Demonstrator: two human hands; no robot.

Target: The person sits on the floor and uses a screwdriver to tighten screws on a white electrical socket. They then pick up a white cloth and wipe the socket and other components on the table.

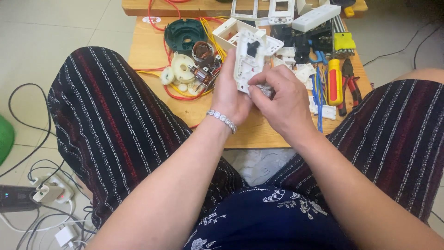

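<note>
Left hand: my left hand (231,92) grips a white rectangular plastic switch plate with a black insert (249,62), thumb on its left edge, fingers behind. A beaded silver bracelet (222,119) sits on that wrist.
Right hand: my right hand (282,99) is curled at the plate's lower end, fingertips pinching at a small pale part there; I cannot tell what it is.
Position of the piece: held upright in the air above the low wooden table (148,51), between my knees, not touching the tabletop.
Progress: I judge the work mid-way. The plate is out of any housing, its back partly exposed; whether the pale part is seated or loose I cannot tell.
Left to do: many loose white plastic pieces (300,69) lie unassembled.
Surroundings: a dark green round motor cover (185,33), a copper-wound small motor (203,51), red and yellow wires (169,88), a yellow-and-red-handled screwdriver (334,81), red-handled pliers (349,83), a white power strip (317,17).
</note>
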